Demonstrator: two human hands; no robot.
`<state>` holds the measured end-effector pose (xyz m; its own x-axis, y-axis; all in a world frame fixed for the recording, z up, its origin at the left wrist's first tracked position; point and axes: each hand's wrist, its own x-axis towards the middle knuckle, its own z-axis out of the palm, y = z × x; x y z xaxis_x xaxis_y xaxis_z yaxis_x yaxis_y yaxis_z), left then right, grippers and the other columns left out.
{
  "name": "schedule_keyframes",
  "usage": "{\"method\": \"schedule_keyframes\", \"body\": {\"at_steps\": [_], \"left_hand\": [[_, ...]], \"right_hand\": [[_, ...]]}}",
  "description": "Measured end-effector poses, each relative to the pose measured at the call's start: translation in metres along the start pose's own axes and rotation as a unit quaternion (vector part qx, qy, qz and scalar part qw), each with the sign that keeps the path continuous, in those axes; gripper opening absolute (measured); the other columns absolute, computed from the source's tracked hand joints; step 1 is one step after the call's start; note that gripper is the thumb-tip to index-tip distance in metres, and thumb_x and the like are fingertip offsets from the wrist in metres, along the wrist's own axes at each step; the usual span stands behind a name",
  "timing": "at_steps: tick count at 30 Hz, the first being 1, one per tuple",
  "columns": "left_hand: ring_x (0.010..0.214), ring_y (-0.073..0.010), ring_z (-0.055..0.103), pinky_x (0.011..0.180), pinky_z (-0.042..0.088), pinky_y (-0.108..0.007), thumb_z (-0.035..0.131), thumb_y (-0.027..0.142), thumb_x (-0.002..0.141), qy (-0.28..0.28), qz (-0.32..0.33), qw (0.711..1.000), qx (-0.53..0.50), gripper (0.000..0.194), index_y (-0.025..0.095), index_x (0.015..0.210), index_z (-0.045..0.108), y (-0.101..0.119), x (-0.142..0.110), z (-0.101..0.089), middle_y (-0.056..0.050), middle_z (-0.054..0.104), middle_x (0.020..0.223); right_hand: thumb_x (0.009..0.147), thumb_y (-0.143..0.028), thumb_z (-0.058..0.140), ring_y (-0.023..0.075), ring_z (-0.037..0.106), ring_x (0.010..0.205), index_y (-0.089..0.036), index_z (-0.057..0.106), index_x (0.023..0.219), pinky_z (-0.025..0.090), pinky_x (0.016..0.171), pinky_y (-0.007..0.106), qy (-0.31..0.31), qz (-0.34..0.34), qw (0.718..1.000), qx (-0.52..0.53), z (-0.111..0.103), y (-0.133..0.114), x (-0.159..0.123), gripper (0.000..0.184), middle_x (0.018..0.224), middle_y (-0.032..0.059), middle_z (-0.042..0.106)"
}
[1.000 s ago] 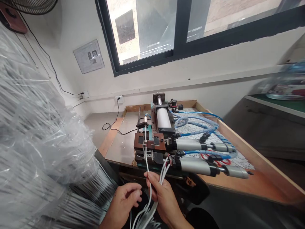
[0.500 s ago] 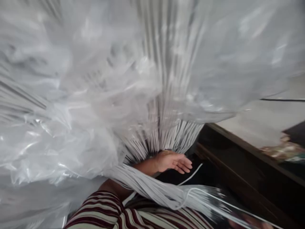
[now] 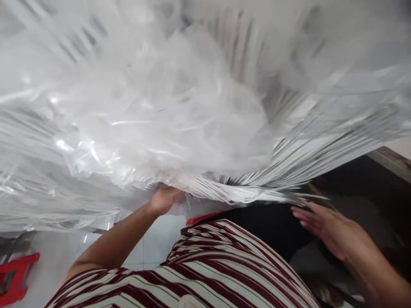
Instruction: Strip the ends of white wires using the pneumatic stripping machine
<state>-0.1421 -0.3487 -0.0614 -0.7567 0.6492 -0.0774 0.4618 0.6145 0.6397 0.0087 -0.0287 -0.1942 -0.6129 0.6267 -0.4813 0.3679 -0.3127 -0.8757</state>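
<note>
My left hand (image 3: pixel 165 200) is at the lower edge of a thick bundle of thin white cords (image 3: pixel 237 192). It looks closed around the cords, though the strands and plastic cover its fingertips. To the right, my right hand (image 3: pixel 324 224) has its fingers stretched out beside the cords' loose ends, somewhat blurred. Whether it touches them I cannot tell. Crumpled clear plastic sheeting (image 3: pixel 167 115) hangs over much of the cords and fills the upper view.
A dark wooden-edged ledge (image 3: pixel 382 167) stands at the right. Red plastic pieces, perhaps stool parts (image 3: pixel 19 278), show at lower left. Pale floor tiles (image 3: pixel 157 239) lie under my left arm. More plastic-covered strands (image 3: pixel 28 214) hang at left.
My left hand has drawn back leftward from under the cords, from flat to closed. My right hand has come up into view at the right. The cords have risen and now sweep sideways.
</note>
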Motion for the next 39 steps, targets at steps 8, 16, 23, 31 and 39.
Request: {"method": "schedule_keyframes", "body": {"at_steps": [8, 16, 23, 31, 39], "left_hand": [[0.11, -0.0252, 0.044, 0.093, 0.03, -0.042, 0.04, 0.01, 0.075, -0.092, 0.099, 0.988, 0.081, 0.03, 0.016, 0.096, 0.059, 0.054, 0.014, -0.004, -0.007, 0.059, 0.11], [0.104, -0.0338, 0.047, 0.09, 0.029, -0.05, 0.054, 0.02, 0.072, -0.151, -0.008, 0.873, 0.463, 0.026, 0.007, 0.093, 0.06, 0.038, 0.0, -0.027, -0.018, 0.061, 0.103], [0.089, -0.0195, 0.055, 0.075, 0.045, -0.041, 0.049, 0.028, 0.079, -0.244, -0.02, 0.783, 0.571, 0.029, 0.015, 0.104, 0.052, 0.014, -0.031, -0.026, -0.007, 0.056, 0.106], [0.05, -0.021, 0.057, 0.049, 0.039, -0.033, 0.066, 0.011, 0.055, -0.357, 0.148, 0.755, 0.529, 0.009, 0.016, 0.048, 0.062, 0.062, -0.079, -0.011, -0.006, 0.063, 0.048], [0.051, -0.0166, 0.055, 0.045, 0.036, -0.031, 0.052, 0.011, 0.067, -0.267, 0.351, 0.8, 0.406, 0.016, 0.019, 0.055, 0.059, 0.125, -0.034, 0.013, -0.003, 0.064, 0.056]], "right_hand": [[0.061, -0.048, 0.059, 0.0341, 0.052, 0.096, -0.011, 0.049, 0.11, 0.041, 0.079, 0.046, -0.158, -0.426, 0.817, -0.355, 0.117, -0.078, -0.091, 0.062, 0.103, 0.0185, 0.058], [0.074, -0.029, 0.049, 0.0255, 0.058, 0.077, -0.012, 0.047, 0.106, 0.044, 0.059, 0.032, -0.09, -0.57, 0.698, -0.425, 0.136, -0.062, -0.072, 0.037, 0.083, 0.0112, 0.062], [0.078, -0.028, 0.046, 0.0243, 0.055, 0.073, -0.012, 0.052, 0.101, 0.042, 0.06, 0.031, -0.055, -0.647, 0.6, -0.468, 0.1, -0.1, -0.054, 0.029, 0.077, 0.009, 0.061], [0.078, -0.025, 0.046, 0.0255, 0.053, 0.076, -0.01, 0.053, 0.101, 0.042, 0.066, 0.034, -0.053, -0.663, 0.593, -0.455, 0.092, -0.109, -0.048, 0.029, 0.081, 0.0114, 0.063], [0.077, -0.036, 0.049, 0.028, 0.056, 0.088, -0.014, 0.054, 0.104, 0.047, 0.07, 0.039, -0.226, -0.525, 0.735, -0.365, 0.084, -0.116, -0.062, 0.035, 0.095, 0.0129, 0.063]]}}
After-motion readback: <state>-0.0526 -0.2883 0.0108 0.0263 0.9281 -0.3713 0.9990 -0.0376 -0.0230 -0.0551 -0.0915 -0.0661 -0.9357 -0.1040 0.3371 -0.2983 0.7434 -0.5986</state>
